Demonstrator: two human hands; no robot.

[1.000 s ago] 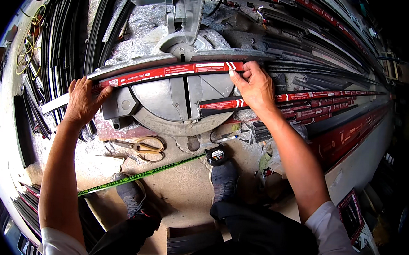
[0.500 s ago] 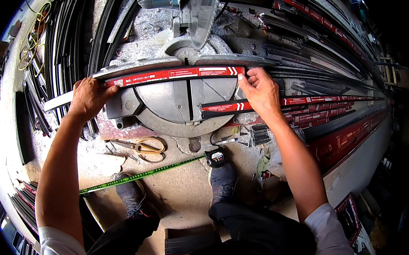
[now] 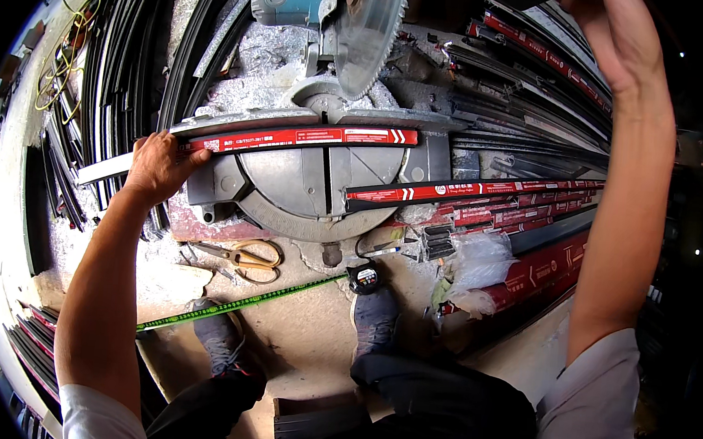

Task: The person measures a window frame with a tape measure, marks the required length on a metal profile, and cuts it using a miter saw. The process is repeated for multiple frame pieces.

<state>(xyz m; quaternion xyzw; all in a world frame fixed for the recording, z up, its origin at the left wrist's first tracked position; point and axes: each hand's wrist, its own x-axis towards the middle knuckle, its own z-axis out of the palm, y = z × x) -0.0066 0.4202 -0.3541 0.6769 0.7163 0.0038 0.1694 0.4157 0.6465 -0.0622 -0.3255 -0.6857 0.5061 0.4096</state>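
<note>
My left hand (image 3: 162,167) is closed round the left part of a metal profile strip (image 3: 300,137) with a red printed film. The strip lies across the mitre saw's base (image 3: 285,178) against its fence (image 3: 244,121), and its bare white end sticks out left of my hand. Above the strip hangs the toothed saw blade (image 3: 372,37), apart from it. My right hand (image 3: 621,42) is raised at the upper right edge, beside a dark shape at the top; its fingers are partly out of the picture. A second red-filmed profile (image 3: 451,190) rests over the base's right side.
Long dark profiles (image 3: 122,65) lie in bundles at the left, others (image 3: 531,106) at the right. Scissors (image 3: 243,255) and a tape measure (image 3: 364,277) with its green blade drawn out lie near my shoes. Clear plastic wrap (image 3: 479,261) sits at the right.
My right hand has let go of the strip's right end and moved up and right to the picture's upper edge. My left hand keeps its hold, and the strip stays against the fence.
</note>
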